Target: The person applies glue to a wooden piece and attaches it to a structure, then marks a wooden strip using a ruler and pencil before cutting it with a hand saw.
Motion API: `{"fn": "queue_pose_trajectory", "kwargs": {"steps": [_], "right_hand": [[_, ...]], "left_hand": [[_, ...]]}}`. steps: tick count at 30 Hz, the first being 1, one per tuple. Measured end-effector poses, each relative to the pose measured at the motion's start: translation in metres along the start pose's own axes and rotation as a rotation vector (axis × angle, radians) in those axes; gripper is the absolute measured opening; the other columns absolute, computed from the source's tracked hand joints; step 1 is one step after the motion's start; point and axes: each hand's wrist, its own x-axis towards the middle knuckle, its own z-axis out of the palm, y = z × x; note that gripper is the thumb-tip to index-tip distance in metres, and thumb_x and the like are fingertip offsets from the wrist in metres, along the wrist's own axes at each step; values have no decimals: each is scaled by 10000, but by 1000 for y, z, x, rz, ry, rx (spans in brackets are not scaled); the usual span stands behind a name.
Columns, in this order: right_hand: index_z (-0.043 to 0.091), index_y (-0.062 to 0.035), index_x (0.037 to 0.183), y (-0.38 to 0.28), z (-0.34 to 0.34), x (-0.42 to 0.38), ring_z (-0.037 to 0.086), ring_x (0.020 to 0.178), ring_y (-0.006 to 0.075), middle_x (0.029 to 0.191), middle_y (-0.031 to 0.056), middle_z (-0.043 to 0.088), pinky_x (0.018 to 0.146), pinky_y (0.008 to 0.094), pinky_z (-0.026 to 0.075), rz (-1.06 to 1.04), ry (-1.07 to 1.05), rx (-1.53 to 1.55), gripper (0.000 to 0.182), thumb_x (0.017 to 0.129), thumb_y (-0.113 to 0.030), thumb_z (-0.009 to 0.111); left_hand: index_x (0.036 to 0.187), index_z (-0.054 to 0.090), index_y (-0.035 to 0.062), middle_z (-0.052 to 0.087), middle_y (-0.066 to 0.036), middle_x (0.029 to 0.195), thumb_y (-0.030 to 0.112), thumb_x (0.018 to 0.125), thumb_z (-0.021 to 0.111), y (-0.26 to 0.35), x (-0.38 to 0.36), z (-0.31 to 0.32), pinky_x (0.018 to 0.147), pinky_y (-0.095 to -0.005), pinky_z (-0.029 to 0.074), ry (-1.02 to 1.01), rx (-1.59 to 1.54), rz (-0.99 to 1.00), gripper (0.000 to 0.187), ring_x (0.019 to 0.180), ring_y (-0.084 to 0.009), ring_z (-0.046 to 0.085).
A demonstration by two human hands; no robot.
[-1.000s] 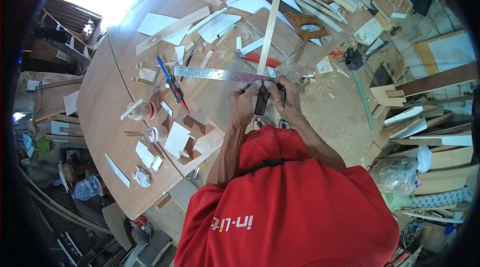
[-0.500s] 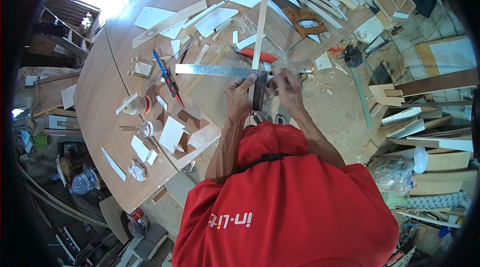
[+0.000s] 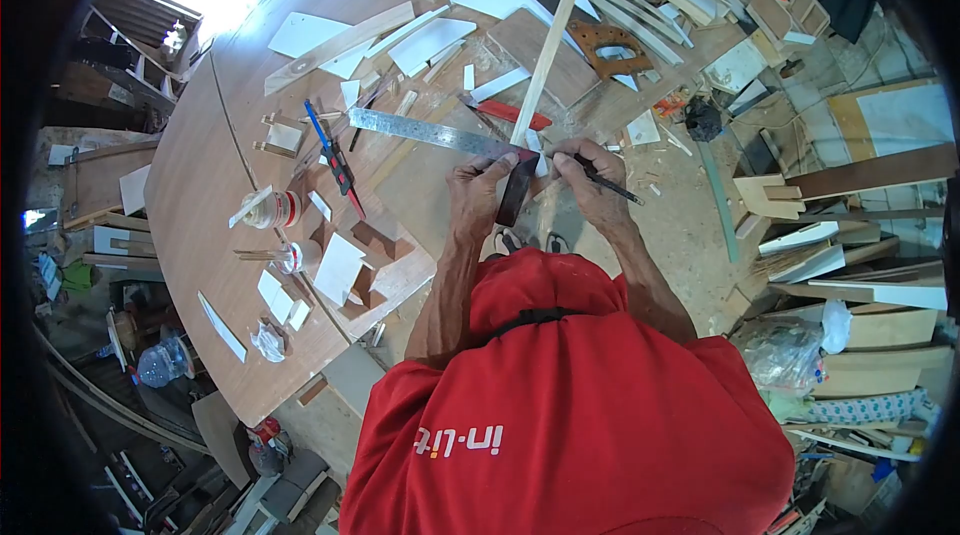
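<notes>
A try square, with a metal blade (image 3: 425, 131) pointing left and a dark handle (image 3: 515, 193), is held by my left hand (image 3: 474, 191), fingers closed on it near the corner. The square lies across the near end of a long pale wood strip (image 3: 551, 45), which runs up and away over the table. My right hand (image 3: 599, 181) is closed around a dark pencil (image 3: 612, 187), close to the strip's near end and the square's corner. A small white piece (image 3: 541, 163) shows between the hands.
On the wooden table (image 3: 210, 235) lie a handsaw (image 3: 608, 50), a red tool (image 3: 512, 115), a blue-and-black clamp (image 3: 335, 160), a jar (image 3: 283, 209) and white offcuts (image 3: 340, 267). Boards (image 3: 870, 165) and a plastic bag (image 3: 785, 353) are at the right.
The strip and the square have tilted clockwise. My right hand has moved slightly right and down, and the pencil in it now shows clearly.
</notes>
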Motion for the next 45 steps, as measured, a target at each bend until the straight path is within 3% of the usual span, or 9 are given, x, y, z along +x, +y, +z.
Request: {"fn": "queue_pose_trajectory", "kwargs": {"steps": [5, 7, 10, 20, 22, 26, 29, 31, 45], "right_hand": [[628, 6, 903, -3, 8, 5, 557, 653, 58, 724, 21, 620, 602, 223, 453, 104, -18, 181, 115, 885, -107, 618], [651, 11, 917, -9, 8, 7, 598, 679, 94, 751, 47, 654, 614, 250, 477, 76, -14, -56, 157, 878, -139, 631], [654, 13, 928, -5, 10, 9, 602, 671, 101, 733, 60, 660, 614, 257, 480, 96, -14, -69, 157, 868, -132, 640], [655, 13, 919, 5, 8, 13, 610, 672, 112, 738, 73, 667, 618, 271, 487, 21, -52, -82, 153, 864, -129, 642], [648, 11, 901, 0, 2, 14, 600, 670, 109, 737, 65, 662, 620, 271, 486, -7, -86, -285, 137, 869, -121, 634], [642, 7, 895, 3, -5, 10, 591, 680, 102, 735, 54, 652, 622, 264, 485, 73, -73, -168, 127, 873, -118, 629], [636, 12, 898, -3, -2, 9, 557, 671, 73, 721, 29, 612, 601, 228, 439, -6, 0, -202, 131, 873, -116, 630], [645, 3, 906, -6, 6, 11, 586, 697, 96, 769, 62, 651, 635, 251, 485, -7, -42, -106, 105, 870, -95, 631], [657, 11, 933, 19, 22, 24, 631, 741, 116, 806, 88, 676, 655, 266, 509, -32, -117, -104, 138, 864, -109, 650]], "left_hand": [[891, 710, -43, 670, -55, 776, 91, 838, 682, 0, -4, 2, 551, -243, 463, -27, 7, 45, 147, 630, -101, 581], [876, 711, -37, 657, -35, 746, 92, 826, 694, 4, -7, 2, 546, -248, 462, -30, 1, -16, 140, 626, -93, 573], [898, 706, -37, 695, -85, 822, 40, 813, 671, 2, -6, 0, 596, -256, 503, -38, -15, 2, 121, 664, -127, 619], [906, 708, -44, 697, -96, 833, 37, 815, 660, 1, -4, -2, 616, -257, 512, -53, -22, -2, 130, 678, -135, 626], [916, 706, -47, 697, -99, 838, 40, 816, 660, 3, -5, -2, 624, -259, 513, -34, 16, -2, 141, 689, -140, 628], [913, 702, -53, 698, -102, 845, 40, 813, 664, 0, 2, -8, 628, -258, 512, -28, -5, -33, 142, 699, -144, 631], [907, 700, -59, 696, -101, 841, 40, 810, 667, 1, 3, -9, 622, -259, 509, -20, -3, -23, 143, 690, -140, 625], [905, 701, -58, 692, -93, 831, 42, 810, 669, 2, 3, -8, 618, -260, 507, -46, -7, -14, 142, 685, -136, 618], [890, 711, -34, 675, -74, 792, 66, 808, 680, -11, 12, -20, 589, -269, 482, -38, -18, -10, 134, 659, -129, 590]]}}
